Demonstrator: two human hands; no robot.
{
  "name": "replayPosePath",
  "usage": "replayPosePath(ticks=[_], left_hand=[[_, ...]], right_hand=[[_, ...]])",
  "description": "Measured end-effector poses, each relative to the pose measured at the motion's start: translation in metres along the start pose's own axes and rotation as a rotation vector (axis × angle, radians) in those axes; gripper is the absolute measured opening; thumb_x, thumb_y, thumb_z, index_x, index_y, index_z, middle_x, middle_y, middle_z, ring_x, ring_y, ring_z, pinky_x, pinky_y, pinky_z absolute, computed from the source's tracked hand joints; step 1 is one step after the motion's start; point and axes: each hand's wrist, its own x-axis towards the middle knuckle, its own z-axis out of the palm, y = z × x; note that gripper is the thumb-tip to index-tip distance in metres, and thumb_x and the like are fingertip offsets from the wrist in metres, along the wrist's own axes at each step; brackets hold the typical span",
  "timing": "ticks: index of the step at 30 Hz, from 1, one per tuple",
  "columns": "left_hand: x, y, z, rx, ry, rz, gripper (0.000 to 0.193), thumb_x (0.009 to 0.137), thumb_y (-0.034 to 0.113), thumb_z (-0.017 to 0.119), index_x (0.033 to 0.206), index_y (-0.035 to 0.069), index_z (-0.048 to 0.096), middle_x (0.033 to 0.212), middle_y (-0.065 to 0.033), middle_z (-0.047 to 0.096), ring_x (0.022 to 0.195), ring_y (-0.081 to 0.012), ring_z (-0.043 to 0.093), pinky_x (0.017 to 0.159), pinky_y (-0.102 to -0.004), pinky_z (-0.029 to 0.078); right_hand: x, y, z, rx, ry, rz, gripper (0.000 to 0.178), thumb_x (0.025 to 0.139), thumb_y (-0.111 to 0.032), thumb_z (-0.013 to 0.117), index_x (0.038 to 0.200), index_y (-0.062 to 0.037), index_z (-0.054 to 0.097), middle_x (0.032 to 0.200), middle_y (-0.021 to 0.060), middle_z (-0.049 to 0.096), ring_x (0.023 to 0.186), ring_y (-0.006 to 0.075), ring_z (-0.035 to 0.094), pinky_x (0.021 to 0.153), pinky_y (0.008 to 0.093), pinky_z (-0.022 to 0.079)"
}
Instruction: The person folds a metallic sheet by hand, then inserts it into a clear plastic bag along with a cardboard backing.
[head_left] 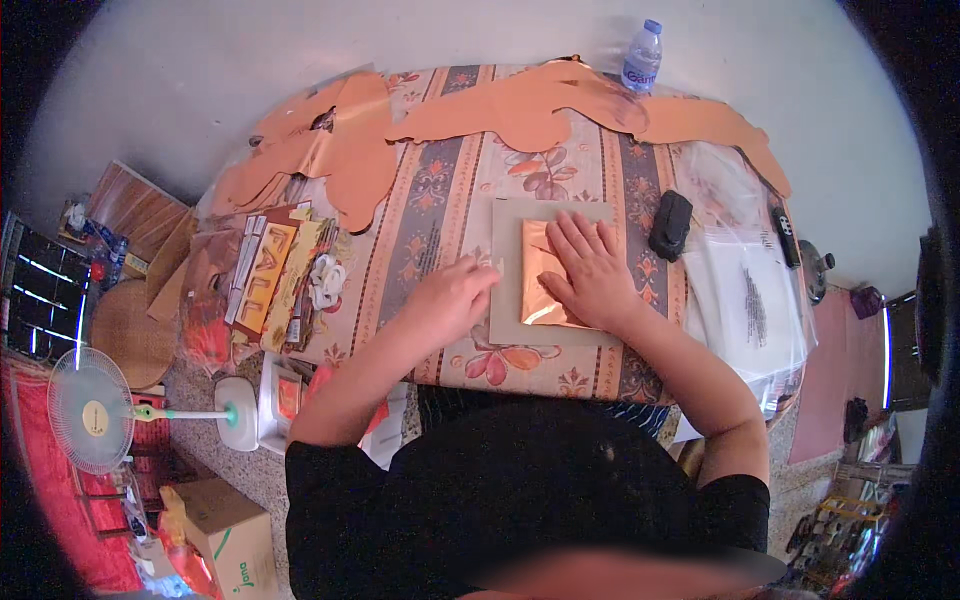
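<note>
A shiny copper-coloured foil sheet or flat packet [545,312] lies on a grey rectangular board [506,325], near the front of the table. My right hand [592,275] rests flat on the foil with its fingers stretched out and covers its right part. At the board's left edge is my left hand [452,300], its fingers curled and pressed together. Whatever those fingertips may hold is hidden or too small to name.
Copper-coloured cut-out shapes [480,115] spread along the back of the flowered tablecloth [400,260]. A water bottle [642,58] stands behind them. Banner pieces [268,275] lie left. A black object [671,226] and clear plastic bags [745,290] lie right. Left of the table stands a fan [92,410].
</note>
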Motion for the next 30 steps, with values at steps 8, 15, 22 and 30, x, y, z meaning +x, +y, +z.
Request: replayPosePath(ticks=[8,15,22,30], left_hand=[[-0.005,0.015,-0.016,0.05,-0.164,0.002,0.01,0.083,0.014,0.06,0.086,0.005,0.058,0.088,-0.0124,0.058,0.08,-0.0326,0.062,0.068,-0.0431,0.051],[-0.006,0.015,-0.016,-0.016,-0.258,0.002,0.012,0.078,0.01,0.062,0.079,0.004,0.052,0.082,-0.0138,0.06,0.078,-0.0333,0.062,0.065,-0.0438,0.049],[-0.007,0.023,-0.013,-0.063,-0.257,-0.048,0.016,0.076,0.007,0.062,0.085,0.003,0.05,0.077,-0.0151,0.06,0.076,-0.0349,0.063,0.065,-0.0448,0.049],[-0.006,0.037,-0.012,0.035,-0.277,-0.078,0.015,0.079,0.008,0.059,0.087,0.004,0.048,0.076,-0.0162,0.061,0.073,-0.0362,0.063,0.063,-0.0469,0.049]], right_hand=[[0.0,0.0,0.0,0.011,0.009,0.004,0.066,0.092,-0.045,0.047,0.142,-0.0023,0.037,0.148,0.0173,0.035,0.139,0.0327,0.03,0.114,0.0489,0.017],[0.0,0.0,-0.001,0.016,0.02,0.007,0.066,0.092,-0.045,0.048,0.142,-0.0026,0.038,0.147,0.0169,0.037,0.138,0.0321,0.031,0.113,0.0485,0.018],[0.0,0.0,0.001,0.013,0.027,0.007,0.066,0.092,-0.048,0.045,0.141,-0.0029,0.04,0.146,0.0162,0.038,0.139,0.0314,0.03,0.114,0.0487,0.016],[0.0,0.0,0.002,0.039,0.007,0.024,0.066,0.093,-0.05,0.043,0.14,-0.0025,0.041,0.148,0.0168,0.036,0.14,0.032,0.028,0.115,0.0493,0.014]])
